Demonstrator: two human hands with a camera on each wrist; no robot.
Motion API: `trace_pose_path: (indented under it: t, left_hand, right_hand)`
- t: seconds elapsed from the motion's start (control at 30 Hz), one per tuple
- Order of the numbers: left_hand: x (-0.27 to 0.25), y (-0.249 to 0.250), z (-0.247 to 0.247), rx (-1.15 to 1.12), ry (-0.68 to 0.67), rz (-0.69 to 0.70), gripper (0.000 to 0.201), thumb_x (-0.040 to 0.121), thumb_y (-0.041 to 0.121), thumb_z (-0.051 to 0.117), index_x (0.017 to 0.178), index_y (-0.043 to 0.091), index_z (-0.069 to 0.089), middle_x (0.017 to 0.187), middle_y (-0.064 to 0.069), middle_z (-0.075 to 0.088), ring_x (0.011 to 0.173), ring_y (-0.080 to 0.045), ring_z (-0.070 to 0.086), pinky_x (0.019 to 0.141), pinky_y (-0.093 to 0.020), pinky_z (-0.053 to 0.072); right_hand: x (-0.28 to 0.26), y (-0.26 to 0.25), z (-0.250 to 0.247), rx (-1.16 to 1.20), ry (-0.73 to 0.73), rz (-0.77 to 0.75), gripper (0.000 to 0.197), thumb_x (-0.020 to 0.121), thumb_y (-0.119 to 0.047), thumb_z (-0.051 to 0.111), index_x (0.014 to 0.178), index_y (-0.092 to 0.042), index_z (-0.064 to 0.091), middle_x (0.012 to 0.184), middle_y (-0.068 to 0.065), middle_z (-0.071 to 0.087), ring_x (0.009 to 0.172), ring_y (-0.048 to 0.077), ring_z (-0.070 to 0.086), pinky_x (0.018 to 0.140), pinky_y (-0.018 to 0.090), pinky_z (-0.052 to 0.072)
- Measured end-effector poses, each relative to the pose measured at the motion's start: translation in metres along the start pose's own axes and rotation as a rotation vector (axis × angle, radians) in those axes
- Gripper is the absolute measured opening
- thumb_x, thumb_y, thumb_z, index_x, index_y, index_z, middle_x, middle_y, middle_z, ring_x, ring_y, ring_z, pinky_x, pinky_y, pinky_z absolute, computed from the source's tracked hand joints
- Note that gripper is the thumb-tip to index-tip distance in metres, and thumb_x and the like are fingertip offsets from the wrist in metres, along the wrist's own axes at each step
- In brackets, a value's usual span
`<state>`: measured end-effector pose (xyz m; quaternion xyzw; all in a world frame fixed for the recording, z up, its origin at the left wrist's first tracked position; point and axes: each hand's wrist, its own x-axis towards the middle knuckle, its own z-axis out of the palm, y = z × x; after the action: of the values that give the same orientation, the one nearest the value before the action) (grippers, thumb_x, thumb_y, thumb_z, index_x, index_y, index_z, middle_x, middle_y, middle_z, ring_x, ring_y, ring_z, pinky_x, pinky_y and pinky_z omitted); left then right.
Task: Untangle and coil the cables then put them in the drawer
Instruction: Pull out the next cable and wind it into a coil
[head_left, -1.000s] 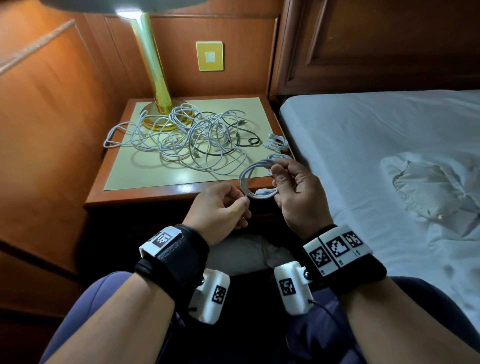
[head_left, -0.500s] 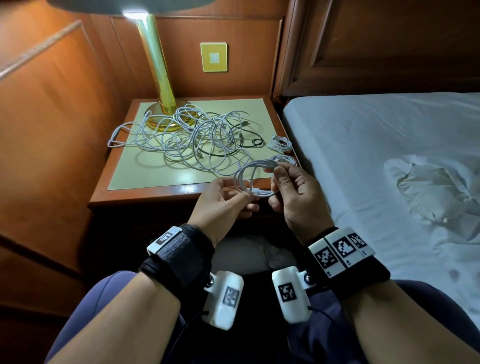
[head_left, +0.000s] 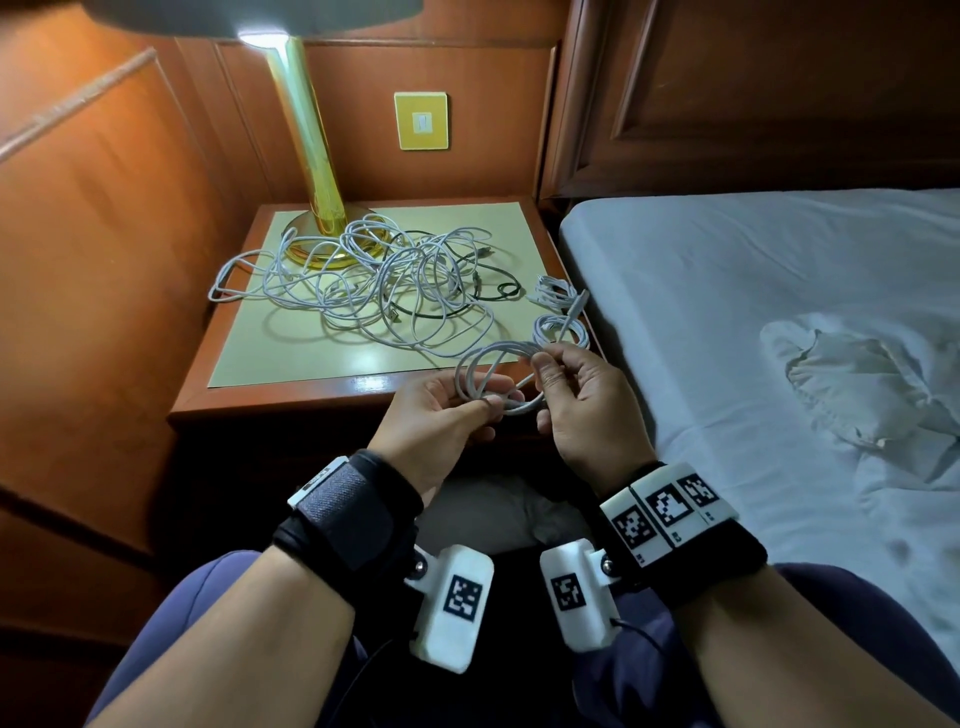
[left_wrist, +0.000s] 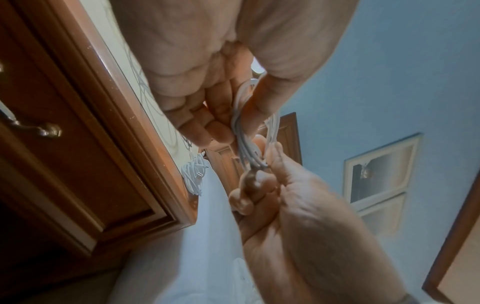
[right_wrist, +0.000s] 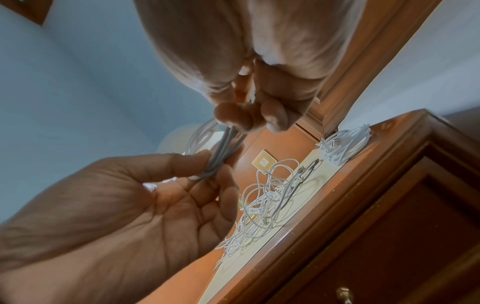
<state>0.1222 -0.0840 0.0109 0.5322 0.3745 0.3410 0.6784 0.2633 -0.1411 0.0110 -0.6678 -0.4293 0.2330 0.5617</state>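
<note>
white cable coil (head_left: 498, 374) at centre frame, just in front of the nightstand (head_left: 291, 402) edge, held off the surface between both hands. compared with a second ago: loops gathered tighter and lifted slightly, loose tail now threaded up out of the pinch and pointing toward the upper right. likely meaning: winding nearly done on this one, tail wrap or tuck next, drawer (left_wrist: 64, 164) not yet opened. thin, limp, several even loops lying side by side, pale grey-white, no knots visible. left hand (head_left: 441, 415) curled round the lower left of the loops, thumb and fingers pinching the bundle. right hand (head_left: 582, 400) closed on the right side of the loops, fingertips nipping the strands together. just beyond, at the right edge of the tabletop, two finished small coils (head_left: 558, 312). further up and left, big tangle of white and dark cables (head_left: 374, 291) spread round the brass lamp base (head_left: 332, 244), plenty left to sort. bed (head_left: 753, 312) along the right of the frame.
</note>
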Motion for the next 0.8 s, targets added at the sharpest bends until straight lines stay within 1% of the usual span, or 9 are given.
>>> trace_pose_path:
  t: [0.1, 0.17, 0.27, 0.37, 0.47, 0.53, 0.63, 0.7, 0.8]
  left_hand:
    - [0.001, 0.002, 0.000, -0.081, -0.029, -0.027, 0.022, 0.090, -0.009, 0.057, 0.091, 0.008, 0.071, 0.087, -0.008, 0.075, 0.086, -0.020, 0.066, 0.068, -0.027, 0.046]
    - [0.002, 0.002, 0.001, -0.130, -0.024, -0.025, 0.017, 0.083, -0.003, 0.063, 0.093, 0.007, 0.072, 0.095, -0.016, 0.073, 0.092, -0.026, 0.064, 0.067, -0.027, 0.045]
    - [0.002, 0.000, 0.005, -0.217, -0.015, 0.009, 0.031, 0.070, 0.005, 0.060, 0.100, 0.005, 0.068, 0.099, -0.021, 0.066, 0.095, -0.032, 0.060, 0.064, -0.028, 0.041]
    - [0.001, -0.002, 0.008, -0.264, -0.028, 0.057, 0.032, 0.069, 0.004, 0.058, 0.100, 0.008, 0.064, 0.087, -0.010, 0.067, 0.083, -0.023, 0.062, 0.063, -0.028, 0.040]
    - [0.003, -0.001, 0.010, -0.338, 0.001, 0.062, 0.047, 0.065, -0.001, 0.056, 0.111, 0.005, 0.055, 0.092, -0.016, 0.062, 0.078, -0.022, 0.062, 0.061, -0.028, 0.040]
    - [0.004, 0.002, 0.010, -0.429, -0.011, 0.052, 0.050, 0.062, -0.006, 0.050, 0.111, 0.001, 0.051, 0.089, -0.018, 0.059, 0.075, -0.025, 0.060, 0.062, -0.030, 0.041]
    - [0.005, 0.006, 0.010, -0.560, -0.077, 0.052, 0.046, 0.060, -0.007, 0.040, 0.104, -0.001, 0.052, 0.082, -0.016, 0.059, 0.073, -0.024, 0.058, 0.066, -0.031, 0.050]
    - [0.004, 0.008, 0.010, -0.560, -0.101, 0.062, 0.046, 0.062, -0.007, 0.039, 0.106, -0.001, 0.053, 0.080, -0.016, 0.057, 0.073, -0.025, 0.056, 0.069, -0.033, 0.047]
    - [0.002, 0.012, 0.010, -0.477, -0.092, 0.091, 0.030, 0.074, -0.005, 0.046, 0.102, 0.002, 0.054, 0.069, -0.007, 0.056, 0.061, -0.018, 0.050, 0.058, -0.024, 0.047]
  right_hand:
    - [0.001, 0.003, 0.001, -0.045, 0.004, -0.001, 0.008, 0.100, -0.025, 0.058, 0.100, -0.021, 0.065, 0.061, -0.005, 0.061, 0.042, 0.004, 0.053, 0.052, 0.018, 0.049]
    - [0.002, 0.005, 0.001, -0.057, 0.000, 0.011, 0.009, 0.099, -0.025, 0.059, 0.100, -0.019, 0.065, 0.063, -0.005, 0.063, 0.045, 0.005, 0.055, 0.053, 0.021, 0.051]
    - [0.004, 0.003, 0.000, -0.014, -0.024, 0.067, 0.011, 0.100, -0.024, 0.058, 0.100, -0.017, 0.065, 0.063, -0.007, 0.061, 0.045, 0.007, 0.055, 0.051, 0.023, 0.051]
    - [0.006, 0.002, -0.002, 0.042, -0.044, 0.122, 0.012, 0.101, -0.023, 0.057, 0.101, -0.014, 0.065, 0.063, -0.008, 0.062, 0.044, 0.007, 0.055, 0.048, 0.022, 0.046]
    - [0.005, 0.002, -0.001, 0.081, -0.074, 0.176, 0.011, 0.101, -0.021, 0.056, 0.098, -0.015, 0.065, 0.063, -0.007, 0.063, 0.044, 0.009, 0.055, 0.045, 0.023, 0.044]
    - [0.002, 0.000, 0.001, 0.134, -0.114, 0.215, 0.012, 0.102, -0.020, 0.055, 0.094, -0.016, 0.064, 0.066, -0.003, 0.064, 0.043, 0.009, 0.054, 0.043, 0.024, 0.043]
    - [-0.002, -0.003, 0.006, 0.165, -0.164, 0.234, 0.014, 0.102, -0.018, 0.054, 0.092, -0.013, 0.062, 0.062, -0.002, 0.061, 0.041, 0.009, 0.052, 0.041, 0.024, 0.040]
    - [-0.003, -0.003, 0.007, 0.143, -0.173, 0.211, 0.014, 0.102, -0.019, 0.055, 0.093, -0.012, 0.063, 0.060, -0.004, 0.063, 0.041, 0.009, 0.054, 0.041, 0.025, 0.041]
    - [-0.003, -0.005, 0.002, 0.081, -0.185, 0.147, 0.011, 0.101, -0.020, 0.057, 0.097, -0.012, 0.064, 0.067, -0.001, 0.068, 0.045, 0.010, 0.059, 0.046, 0.027, 0.046]
